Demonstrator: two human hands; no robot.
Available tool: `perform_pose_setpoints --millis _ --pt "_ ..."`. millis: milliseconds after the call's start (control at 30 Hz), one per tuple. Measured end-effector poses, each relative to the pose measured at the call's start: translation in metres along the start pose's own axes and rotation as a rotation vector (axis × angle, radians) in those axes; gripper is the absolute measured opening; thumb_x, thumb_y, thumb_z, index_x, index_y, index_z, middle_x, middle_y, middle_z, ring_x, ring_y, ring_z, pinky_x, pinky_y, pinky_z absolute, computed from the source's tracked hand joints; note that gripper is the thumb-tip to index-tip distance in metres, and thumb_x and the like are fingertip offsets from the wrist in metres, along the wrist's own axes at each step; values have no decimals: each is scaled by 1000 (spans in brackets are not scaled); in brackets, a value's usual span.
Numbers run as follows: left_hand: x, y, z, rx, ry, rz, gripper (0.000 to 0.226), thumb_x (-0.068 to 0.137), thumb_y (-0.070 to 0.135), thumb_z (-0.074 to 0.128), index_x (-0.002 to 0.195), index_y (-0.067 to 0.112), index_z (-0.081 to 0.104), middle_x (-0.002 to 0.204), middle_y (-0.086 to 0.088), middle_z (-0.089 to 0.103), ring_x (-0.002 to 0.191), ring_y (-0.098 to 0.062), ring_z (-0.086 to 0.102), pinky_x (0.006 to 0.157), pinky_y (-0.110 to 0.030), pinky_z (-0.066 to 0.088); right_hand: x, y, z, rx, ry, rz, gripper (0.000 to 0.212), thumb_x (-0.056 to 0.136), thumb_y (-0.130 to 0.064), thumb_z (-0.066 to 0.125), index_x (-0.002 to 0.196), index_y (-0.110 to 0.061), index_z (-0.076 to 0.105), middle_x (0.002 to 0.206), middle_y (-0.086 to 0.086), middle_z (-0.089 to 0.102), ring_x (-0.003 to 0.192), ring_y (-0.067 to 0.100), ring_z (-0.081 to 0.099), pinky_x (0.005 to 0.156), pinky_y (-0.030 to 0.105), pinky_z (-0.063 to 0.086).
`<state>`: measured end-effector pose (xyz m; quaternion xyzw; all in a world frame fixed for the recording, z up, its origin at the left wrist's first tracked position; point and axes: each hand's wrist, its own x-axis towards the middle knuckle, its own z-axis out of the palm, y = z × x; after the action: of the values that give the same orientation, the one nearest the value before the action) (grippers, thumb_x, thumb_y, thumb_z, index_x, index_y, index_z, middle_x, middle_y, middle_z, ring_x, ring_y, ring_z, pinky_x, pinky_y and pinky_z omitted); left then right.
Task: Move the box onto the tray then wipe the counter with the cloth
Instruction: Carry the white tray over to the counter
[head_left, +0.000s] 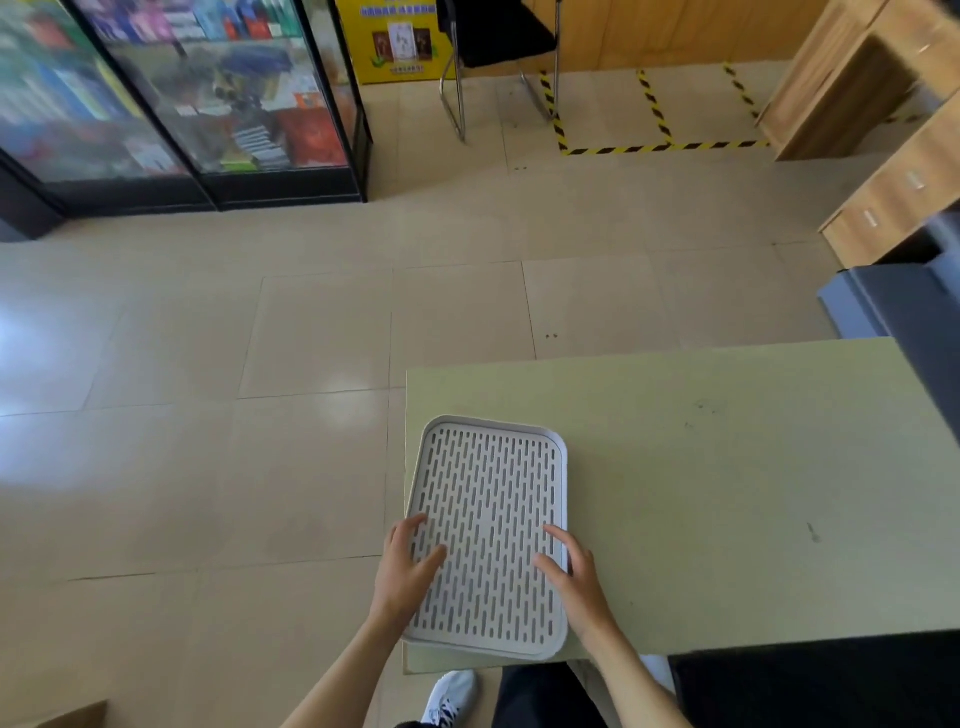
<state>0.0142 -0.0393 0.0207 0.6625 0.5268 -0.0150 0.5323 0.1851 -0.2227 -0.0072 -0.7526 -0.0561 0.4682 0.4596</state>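
A white slotted tray (488, 467) lies at the left end of the pale green counter (727, 467), its near left corner slightly over the edge. My left hand (408, 566) grips the tray's left rim, thumb on top. My right hand (574, 577) holds the tray's right rim, fingers spread over its surface. No box and no cloth are in view.
A dark blue-grey object (893, 306) stands at the counter's far right. Beige tiled floor (208, 415) lies to the left. Glass display cabinets (182, 104), a black chair (493, 41) and wooden drawers (893, 192) stand farther off. My white shoe (452, 696) shows below.
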Motion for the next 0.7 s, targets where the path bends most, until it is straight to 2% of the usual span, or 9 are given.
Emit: perform_pose_setpoints --millis 133,267,367,500,600,633,700 --pt "-19 5 -1 -22 -14 92 68 89 28 71 147 31 37 142 -6 47 120 -20 54 103 -49 49 -27 -1 2 190 110 -34 48 98 -28 71 138 -44 50 156 -2 43 144 23 45 119 57 39" --pt "-39 8 2 -96 -29 181 91 77 54 70 154 36 25 148 0 44 129 -21 52 107 -55 48 -54 -2 -2 294 180 -81 64 96 -32 73 151 -42 40 154 -5 46 138 21 54 116 55 45" --pt "-53 9 7 -132 -51 227 99 74 61 72 155 40 20 147 2 44 130 -22 52 107 -58 47 -77 3 -4 295 237 -143 71 96 -34 72 155 -39 35 153 -5 48 134 18 56 113 51 48" --pt "-76 6 10 -128 -121 290 96 73 64 72 151 46 20 146 3 47 126 -22 57 103 -59 50 -119 26 -1 354 351 -189 66 97 -28 72 152 -42 38 148 -3 53 128 14 61 98 36 56" --pt "-95 0 16 -88 -177 339 98 73 65 71 154 40 20 148 2 47 127 -23 57 105 -58 49 -157 47 5 404 450 -202 66 97 -27 72 151 -43 39 148 -9 54 125 2 61 91 22 55" --pt "-102 -1 19 -68 -198 354 98 74 63 72 154 38 21 149 2 47 128 -23 56 106 -58 48 -170 56 6 413 487 -205 67 97 -26 72 153 -40 38 150 -9 52 129 3 58 96 25 54" --pt "-118 0 29 -38 -252 380 91 81 54 73 154 34 23 147 2 46 128 -22 55 108 -55 47 -196 74 4 420 562 -211 70 97 -25 72 156 -36 37 155 -6 48 138 12 52 111 42 49"
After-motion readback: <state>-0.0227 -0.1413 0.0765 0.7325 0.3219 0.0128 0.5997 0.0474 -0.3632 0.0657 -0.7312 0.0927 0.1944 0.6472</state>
